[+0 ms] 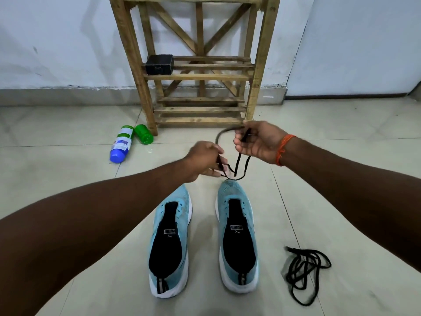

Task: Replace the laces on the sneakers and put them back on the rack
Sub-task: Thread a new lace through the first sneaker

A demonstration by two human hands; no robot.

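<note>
Left hand (202, 159) and right hand (257, 142) pinch a lace (238, 160), its loop dangling just over the toe of the right sneaker (248, 224).

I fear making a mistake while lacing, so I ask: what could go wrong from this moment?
1. The lace hangs in loops between the left hand and right hand; it may twist or knot before threading.
2. The second lace lies tangled on the floor beside the right sneaker and could snag.
3. A blue-capped bottle and a green bottle lie by the rack; returning the pair might knock them.
</note>
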